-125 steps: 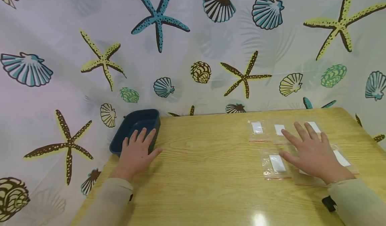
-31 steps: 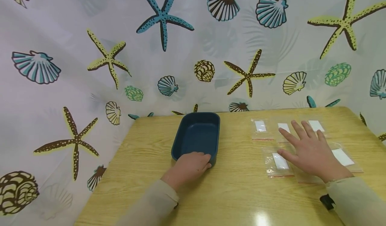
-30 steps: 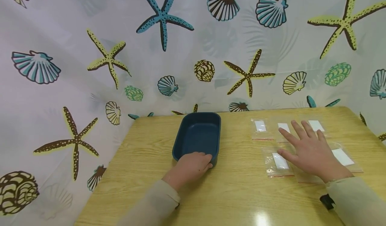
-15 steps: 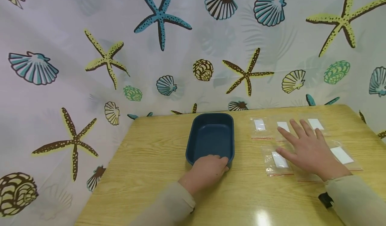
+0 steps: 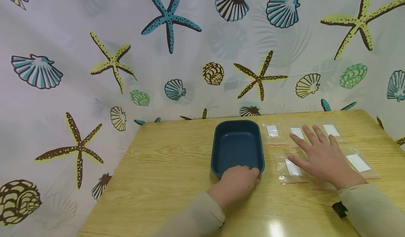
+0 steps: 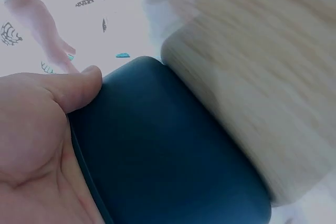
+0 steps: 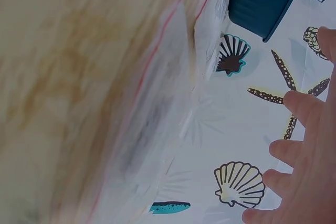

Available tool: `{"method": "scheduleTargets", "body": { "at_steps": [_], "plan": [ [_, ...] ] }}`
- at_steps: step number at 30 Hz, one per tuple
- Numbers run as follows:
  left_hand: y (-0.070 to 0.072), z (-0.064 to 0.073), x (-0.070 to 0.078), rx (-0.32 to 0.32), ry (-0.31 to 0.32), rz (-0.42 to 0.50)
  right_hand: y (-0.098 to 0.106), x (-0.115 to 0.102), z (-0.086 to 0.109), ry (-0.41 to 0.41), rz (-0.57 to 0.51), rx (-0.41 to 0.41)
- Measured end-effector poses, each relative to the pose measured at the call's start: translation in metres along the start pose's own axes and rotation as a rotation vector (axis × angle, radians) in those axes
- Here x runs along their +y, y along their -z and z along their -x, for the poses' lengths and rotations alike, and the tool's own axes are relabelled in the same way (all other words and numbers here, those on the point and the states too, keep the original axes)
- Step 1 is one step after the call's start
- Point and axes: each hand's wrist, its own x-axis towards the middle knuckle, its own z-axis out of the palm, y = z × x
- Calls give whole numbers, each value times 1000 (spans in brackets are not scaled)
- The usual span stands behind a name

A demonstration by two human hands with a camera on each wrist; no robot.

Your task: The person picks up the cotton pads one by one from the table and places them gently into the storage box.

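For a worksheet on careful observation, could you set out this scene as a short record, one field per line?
Tray: dark blue, nothing seen inside
Left hand: grips the tray's near end
Bags: at least five, clear, with white patches; right of the tray
Right hand: fingers spread, over the bags
Table: wood-grain top
Curtain: white, printed with shells and starfish

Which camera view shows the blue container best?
The head view: the blue container shows almost whole, inside included; the left hand covers part of the near edge. The left wrist view shows its outside close up, cut off below; the right wrist view shows only part, at the top.
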Motion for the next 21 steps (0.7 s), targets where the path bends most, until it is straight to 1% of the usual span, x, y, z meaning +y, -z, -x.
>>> {"method": "scheduleTargets", "body": {
  "at_steps": [3, 9, 14, 17, 19, 21],
  "plan": [
    [1, -1, 4, 1, 5, 10, 0, 0, 0, -2, 4, 3],
    [3, 0, 6, 9, -2, 23, -1, 2, 0, -5, 10, 10],
    [7, 3, 3, 20, -8, 115, -1, 2, 0, -7, 12, 5],
    [12, 4, -6, 71, -11, 154, 0, 3, 0, -5, 10, -6],
    [16, 5, -16, 131, -7, 147, 0, 3, 0, -4, 10, -14],
    [20, 5, -28, 212, 12, 135, 1, 3, 0, -5, 12, -19]
  ]
}}
